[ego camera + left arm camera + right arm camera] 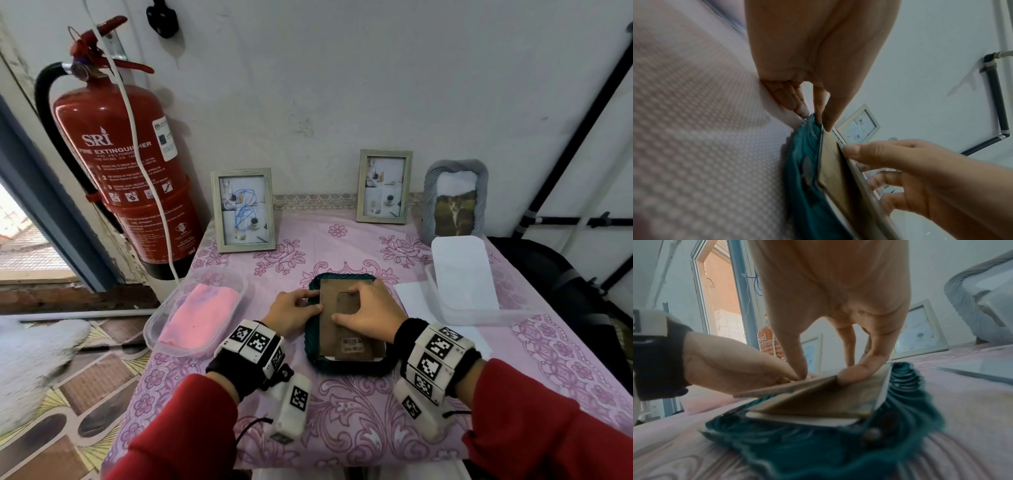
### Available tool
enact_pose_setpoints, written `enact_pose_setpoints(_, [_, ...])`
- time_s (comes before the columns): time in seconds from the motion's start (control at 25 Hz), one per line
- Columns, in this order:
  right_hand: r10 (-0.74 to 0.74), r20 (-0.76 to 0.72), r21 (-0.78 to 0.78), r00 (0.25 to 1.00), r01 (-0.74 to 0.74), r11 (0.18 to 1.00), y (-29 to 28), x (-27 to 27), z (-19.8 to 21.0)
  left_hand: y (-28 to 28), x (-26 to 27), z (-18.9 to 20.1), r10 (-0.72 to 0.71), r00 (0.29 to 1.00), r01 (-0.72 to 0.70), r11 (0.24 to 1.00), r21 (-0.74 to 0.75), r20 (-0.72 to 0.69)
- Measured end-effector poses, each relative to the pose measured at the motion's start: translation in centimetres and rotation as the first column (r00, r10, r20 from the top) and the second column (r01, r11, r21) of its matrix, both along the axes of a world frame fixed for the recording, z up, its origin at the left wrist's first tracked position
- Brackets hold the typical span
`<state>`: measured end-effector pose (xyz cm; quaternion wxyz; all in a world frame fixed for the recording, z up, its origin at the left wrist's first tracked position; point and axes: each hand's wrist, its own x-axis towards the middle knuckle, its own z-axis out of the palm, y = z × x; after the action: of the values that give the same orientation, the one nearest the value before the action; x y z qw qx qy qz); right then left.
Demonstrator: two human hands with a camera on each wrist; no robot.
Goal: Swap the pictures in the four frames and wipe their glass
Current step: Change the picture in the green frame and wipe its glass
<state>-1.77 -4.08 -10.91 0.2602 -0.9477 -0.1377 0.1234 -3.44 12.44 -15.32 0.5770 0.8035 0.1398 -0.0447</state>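
Observation:
A teal frame lies face down on the pink cloth, its brown backing board facing up. My left hand pinches the frame's left rim at the board's edge with thumb and forefinger. My right hand grips the board's stand flap, thumb on one side and fingers on the other; the flap is raised. Three more frames stand at the wall: one with a blue scribble, a plain one and a grey one.
A clear tub with a pink cloth sits left of the teal frame. Another clear tub with a white lid and a white sheet lie to the right. A red fire extinguisher hangs by the table's left edge.

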Motion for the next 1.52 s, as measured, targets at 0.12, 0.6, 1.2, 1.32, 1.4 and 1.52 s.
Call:
enact_pose_setpoints(0.12, [-0.018,0.042,0.082,0.999,0.014,0.997,-1.6,0.8,0.7,0.1,-0.3,0.7,-0.035,0.999,0.036,0.999,0.029,-0.041])
enact_pose_setpoints(0.6, [-0.034,-0.021,0.182,0.999,0.037,0.983,-5.5,0.5,0.1,-0.9,-3.3,3.2,-0.036,0.997,0.009,0.925,0.380,0.063])
enact_pose_setpoints(1.2, [0.277,-0.066,0.030,0.959,-0.276,0.961,-7.1,-1.6,0.1,-3.4,-4.3,3.8,0.011,0.992,0.004,0.993,0.120,-0.125])
enact_pose_setpoints(1.32, [0.259,-0.058,0.054,0.964,-0.256,0.965,-7.0,-1.9,0.1,-3.1,-4.1,4.6,0.027,0.992,-0.021,0.999,0.048,-0.124])
enact_pose_setpoints(1.4, [0.246,-0.046,0.066,0.968,-0.243,0.968,-7.0,-2.1,0.1,-3.1,-4.1,4.8,0.030,0.991,-0.027,0.999,0.027,-0.130])
enact_pose_setpoints(1.52, [0.237,-0.054,0.097,0.970,-0.231,0.968,-7.0,-2.3,0.1,-3.2,-4.3,4.7,0.025,0.992,-0.029,0.999,-0.023,-0.124])
